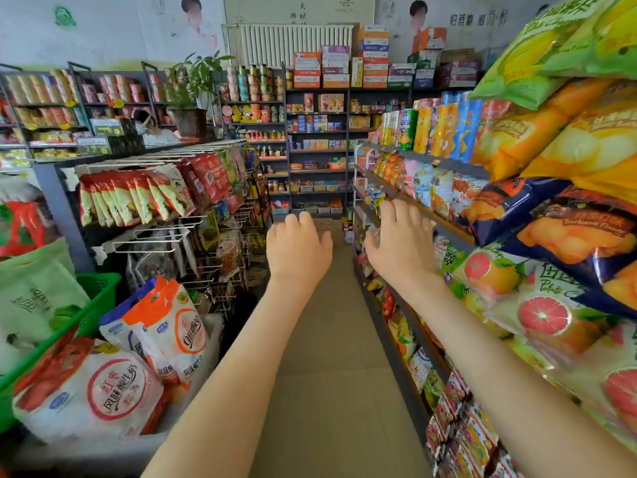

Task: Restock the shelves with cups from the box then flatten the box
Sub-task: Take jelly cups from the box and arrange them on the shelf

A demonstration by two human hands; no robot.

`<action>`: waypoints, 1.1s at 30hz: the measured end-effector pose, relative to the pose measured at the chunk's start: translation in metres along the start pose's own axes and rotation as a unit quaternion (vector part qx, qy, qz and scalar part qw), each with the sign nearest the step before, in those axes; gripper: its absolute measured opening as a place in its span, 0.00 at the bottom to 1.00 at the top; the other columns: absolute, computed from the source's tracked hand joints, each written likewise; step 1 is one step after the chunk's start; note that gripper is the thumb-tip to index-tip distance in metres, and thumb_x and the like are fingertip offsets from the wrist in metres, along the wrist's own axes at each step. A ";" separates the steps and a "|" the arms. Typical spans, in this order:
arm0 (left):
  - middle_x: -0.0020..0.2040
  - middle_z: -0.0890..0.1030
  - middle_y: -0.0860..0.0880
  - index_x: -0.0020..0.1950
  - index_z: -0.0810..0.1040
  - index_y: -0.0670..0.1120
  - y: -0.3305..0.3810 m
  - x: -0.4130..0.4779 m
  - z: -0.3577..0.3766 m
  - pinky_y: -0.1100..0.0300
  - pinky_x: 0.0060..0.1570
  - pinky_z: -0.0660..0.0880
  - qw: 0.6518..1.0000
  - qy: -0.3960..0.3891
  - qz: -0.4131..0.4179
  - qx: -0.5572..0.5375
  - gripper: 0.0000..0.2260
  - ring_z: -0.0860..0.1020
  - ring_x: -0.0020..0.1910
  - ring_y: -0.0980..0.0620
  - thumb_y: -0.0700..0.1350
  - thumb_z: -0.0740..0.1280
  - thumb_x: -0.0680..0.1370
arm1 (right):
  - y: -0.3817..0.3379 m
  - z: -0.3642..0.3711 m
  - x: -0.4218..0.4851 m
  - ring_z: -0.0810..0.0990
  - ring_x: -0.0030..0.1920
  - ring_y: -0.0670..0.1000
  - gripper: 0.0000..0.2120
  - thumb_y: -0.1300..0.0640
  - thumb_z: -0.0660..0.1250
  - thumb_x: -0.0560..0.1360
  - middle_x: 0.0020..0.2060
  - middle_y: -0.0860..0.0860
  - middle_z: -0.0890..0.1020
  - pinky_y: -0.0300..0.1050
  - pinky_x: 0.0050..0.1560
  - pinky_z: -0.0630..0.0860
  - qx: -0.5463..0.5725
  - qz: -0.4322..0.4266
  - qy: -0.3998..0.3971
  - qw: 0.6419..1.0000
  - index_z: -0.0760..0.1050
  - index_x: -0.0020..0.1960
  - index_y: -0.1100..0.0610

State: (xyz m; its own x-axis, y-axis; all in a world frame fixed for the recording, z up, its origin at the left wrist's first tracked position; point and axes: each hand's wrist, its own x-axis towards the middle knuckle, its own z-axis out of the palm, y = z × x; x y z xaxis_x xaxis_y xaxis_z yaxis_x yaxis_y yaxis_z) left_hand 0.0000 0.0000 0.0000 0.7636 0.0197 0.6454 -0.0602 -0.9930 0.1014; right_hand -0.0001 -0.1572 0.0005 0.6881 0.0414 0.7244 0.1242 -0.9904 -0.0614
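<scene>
Both my arms stretch forward down a narrow shop aisle. My left hand (298, 250) hangs over the floor in mid-aisle, palm down, fingers loosely apart, holding nothing. My right hand (400, 243) is beside the right shelf's edge (410, 201), fingers spread and empty. Stacked cups (253, 82) stand on the top of the far shelving at the aisle's end. No box from the task is in sight.
Snack bags (551, 215) crowd the right shelves and lean into the aisle. A hook rack of packets (165, 194) lines the left. A green basket (100, 291) and milk-drink bags (162, 329) sit low on the left. The tiled floor (327, 357) runs between. A person (148, 125) sits behind the left shelves.
</scene>
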 end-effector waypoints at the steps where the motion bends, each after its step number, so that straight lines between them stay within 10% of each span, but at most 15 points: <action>1: 0.60 0.74 0.43 0.64 0.68 0.42 -0.004 0.000 0.004 0.52 0.53 0.72 0.999 -0.035 -0.001 -0.013 0.19 0.75 0.57 0.43 0.55 0.56 0.80 | -0.004 0.006 0.000 0.68 0.62 0.57 0.19 0.51 0.59 0.78 0.62 0.56 0.72 0.51 0.61 0.66 0.013 -0.004 -0.022 1.000 0.65 0.66 0.59; 17: 0.53 0.75 0.45 0.57 0.69 0.43 -0.053 0.023 0.250 0.55 0.37 0.69 0.970 -0.242 0.037 -0.019 0.13 0.76 0.50 0.45 0.51 0.55 0.81 | -0.012 0.270 0.003 0.74 0.57 0.56 0.12 0.55 0.60 0.78 0.56 0.55 0.76 0.47 0.47 0.69 0.025 -0.050 -0.286 0.957 0.69 0.58 0.59; 33: 0.58 0.75 0.45 0.65 0.70 0.43 -0.112 0.306 0.573 0.53 0.46 0.74 0.937 -0.346 -0.040 0.007 0.16 0.76 0.55 0.43 0.50 0.56 0.80 | 0.010 0.632 0.269 0.73 0.61 0.57 0.13 0.61 0.62 0.76 0.59 0.56 0.75 0.49 0.55 0.70 0.060 -0.113 -0.399 0.908 0.69 0.60 0.60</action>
State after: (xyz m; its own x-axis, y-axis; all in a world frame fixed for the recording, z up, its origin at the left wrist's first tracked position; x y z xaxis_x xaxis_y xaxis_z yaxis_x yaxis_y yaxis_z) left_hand 0.6087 0.0506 -0.2475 0.9998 0.0189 -0.0107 0.0200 -0.9931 0.1157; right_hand 0.6379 -0.0720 -0.2392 0.9283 0.3718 0.0024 0.3707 -0.9252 -0.0814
